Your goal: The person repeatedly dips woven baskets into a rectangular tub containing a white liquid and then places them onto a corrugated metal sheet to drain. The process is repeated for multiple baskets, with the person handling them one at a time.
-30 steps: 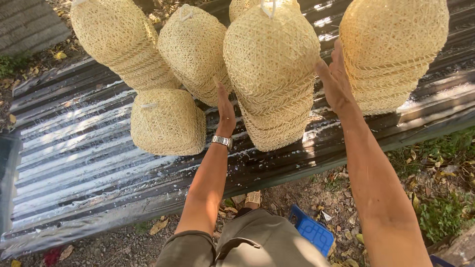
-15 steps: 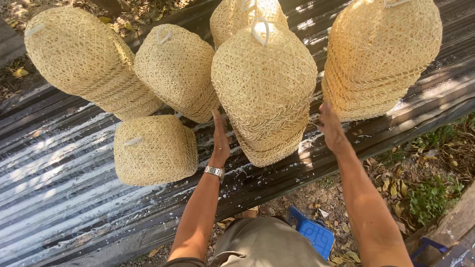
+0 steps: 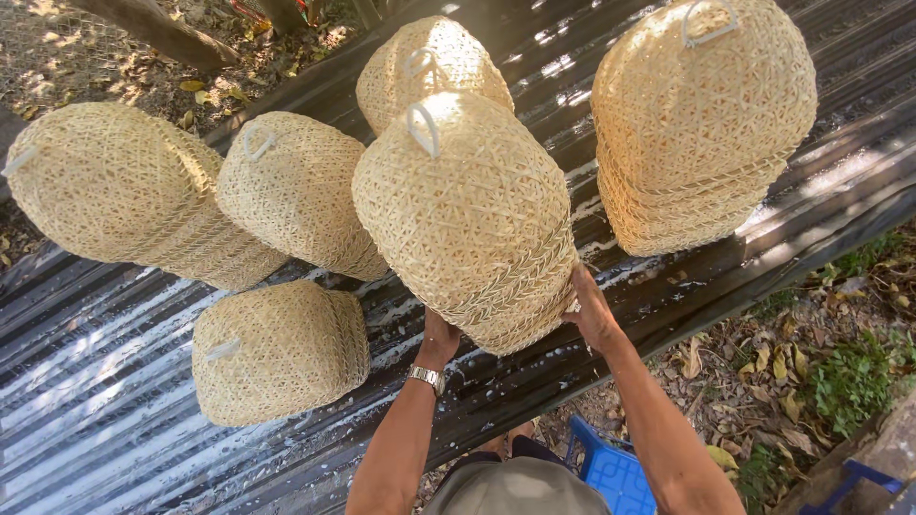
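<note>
A tall stack of pale woven baskets (image 3: pixel 468 215), upside down with a white loop on top, stands on the wet corrugated metal sheet (image 3: pixel 114 381). My left hand (image 3: pixel 439 339) grips its lower rim on the left; a metal watch sits on that wrist. My right hand (image 3: pixel 590 310) holds the rim on the right. Both hands press the stack from opposite sides.
More woven basket stacks surround it: one at far left (image 3: pixel 114 186), one beside it (image 3: pixel 291 191), one behind (image 3: pixel 429 62), a tall one at right (image 3: pixel 701 119), a low one in front left (image 3: pixel 277 353). A blue plastic stool (image 3: pixel 611 472) stands by my feet on leaf-strewn ground.
Both hands have slid down to the bottom rim of the middle stack and closed on it. The view has shifted so the stacks sit lower and further right in frame.
</note>
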